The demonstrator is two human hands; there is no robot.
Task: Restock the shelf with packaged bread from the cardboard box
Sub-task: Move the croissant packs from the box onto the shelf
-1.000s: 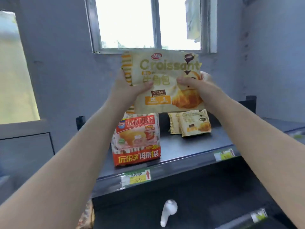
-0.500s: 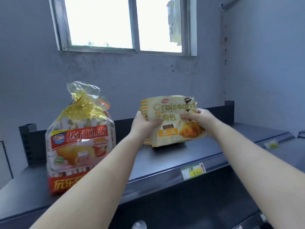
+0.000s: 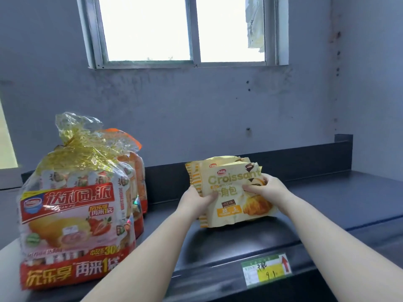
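A cream and yellow croissant package (image 3: 231,200) stands on the dark top shelf (image 3: 327,203), leaning back against more croissant packs (image 3: 220,163) behind it. My left hand (image 3: 196,200) grips its left edge, thumb across the front. My right hand (image 3: 268,189) grips its right side, thumb on the printed croissant. The cardboard box is out of view.
A big red and clear bag of pies (image 3: 72,216) stands at the shelf's left front, with a similar bag (image 3: 135,168) behind it. A yellow price tag (image 3: 266,270) sits on the shelf's front edge. The grey wall and a window (image 3: 181,29) are behind.
Both hands brought the croissant package down from in front of the window onto the shelf, against the packs behind. The view has moved closer to the shelf.
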